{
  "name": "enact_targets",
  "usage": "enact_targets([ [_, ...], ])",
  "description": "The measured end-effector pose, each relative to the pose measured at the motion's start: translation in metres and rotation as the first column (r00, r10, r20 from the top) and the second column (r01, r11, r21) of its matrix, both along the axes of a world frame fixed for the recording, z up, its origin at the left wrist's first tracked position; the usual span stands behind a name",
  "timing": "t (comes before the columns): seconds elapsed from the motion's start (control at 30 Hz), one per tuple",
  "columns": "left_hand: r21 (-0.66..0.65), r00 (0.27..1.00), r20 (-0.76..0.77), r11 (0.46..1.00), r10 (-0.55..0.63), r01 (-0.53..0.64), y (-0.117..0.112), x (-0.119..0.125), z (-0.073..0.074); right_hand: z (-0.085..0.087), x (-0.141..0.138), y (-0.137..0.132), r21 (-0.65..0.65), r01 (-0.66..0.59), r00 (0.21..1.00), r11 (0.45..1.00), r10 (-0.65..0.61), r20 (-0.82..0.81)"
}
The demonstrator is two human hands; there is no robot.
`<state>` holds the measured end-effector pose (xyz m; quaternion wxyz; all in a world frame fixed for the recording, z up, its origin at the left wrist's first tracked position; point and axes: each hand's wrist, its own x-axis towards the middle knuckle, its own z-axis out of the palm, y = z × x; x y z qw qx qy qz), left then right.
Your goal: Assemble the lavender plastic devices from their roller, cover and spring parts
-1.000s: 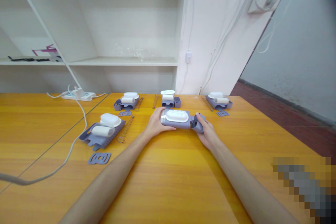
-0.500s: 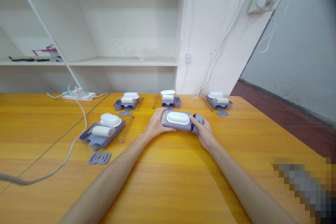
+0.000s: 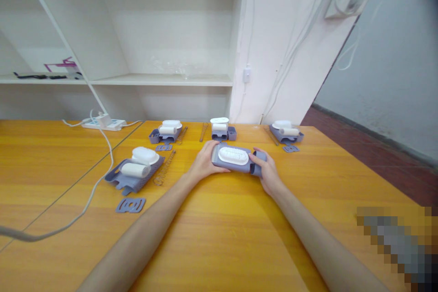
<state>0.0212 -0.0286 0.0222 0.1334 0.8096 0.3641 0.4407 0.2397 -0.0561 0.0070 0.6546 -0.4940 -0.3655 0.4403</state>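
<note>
A grey-purple plastic housing with a white bristled oval pad (image 3: 233, 155) on top sits between both hands, just above the yellow wooden table (image 3: 219, 232). My left hand (image 3: 204, 163) wraps round its left end, thumb underneath. My right hand (image 3: 265, 171) grips the right end, fingers closed over a darker grey end piece (image 3: 257, 165). Both forearms reach in from the bottom edge.
Similar grey trays with white parts lie about: one at left (image 3: 135, 172) with a spring (image 3: 165, 168) and a flat grey plate (image 3: 129, 204), others at the back (image 3: 167, 132) (image 3: 221, 129) (image 3: 286, 131). A white power strip (image 3: 102, 122) and cable cross the left. White shelves stand behind.
My right hand has pushed the dark end piece in against the housing's right end. The housing shifted slightly right and now lies flatter.
</note>
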Motion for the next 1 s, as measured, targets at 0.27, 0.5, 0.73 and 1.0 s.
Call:
enact_targets([
  [0.27, 0.015, 0.999, -0.023, 1.0, -0.023, 0.023, -0.0007, -0.0015, 0.0007, -0.0006, -0.001, -0.004, 0.031, 0.02, 0.994, 0.999, -0.023, 0.107],
  [0.5, 0.027, 0.999, -0.042, 1.0, -0.015, 0.016, 0.0001, -0.0021, -0.0007, -0.0002, -0.0013, -0.0059, 0.056, 0.039, 0.969, 0.998, -0.051, 0.241],
  [0.73, 0.06, 0.999, -0.048, 0.998, -0.013, 0.016, 0.0, -0.0017, -0.0014, -0.002, -0.0031, -0.0054, 0.118, 0.063, 0.922, 0.991, -0.103, 0.372],
  [1.0, 0.08, 0.998, -0.058, 0.997, -0.016, 0.021, -0.0024, 0.0, -0.0019, -0.0004, -0.007, -0.0044, 0.124, 0.056, 0.901, 0.991, -0.104, 0.42],
])
